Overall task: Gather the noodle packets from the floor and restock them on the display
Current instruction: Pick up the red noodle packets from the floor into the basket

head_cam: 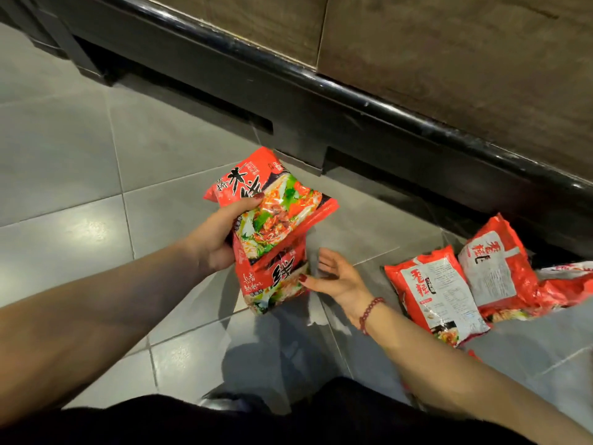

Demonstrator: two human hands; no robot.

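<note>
My left hand point(218, 234) grips a stack of two red noodle packets above the floor: the upper packet point(272, 203) lies face up, and the lower packet point(272, 277) hangs beneath it. My right hand point(335, 277), wearing a dark red bead bracelet, is spread beside the lower packet, with its thumb touching that packet's edge. On the floor to the right lie more red packets, label side up: one near me point(439, 293), one behind it point(499, 271), and part of a third at the frame's right edge point(571, 279).
The grey tiled floor point(80, 149) stretches to the left. The display's black base and rail point(321, 101) run diagonally across the top, with dark wood panels point(465, 59) above. My dark-clothed knees point(256, 419) fill the bottom edge.
</note>
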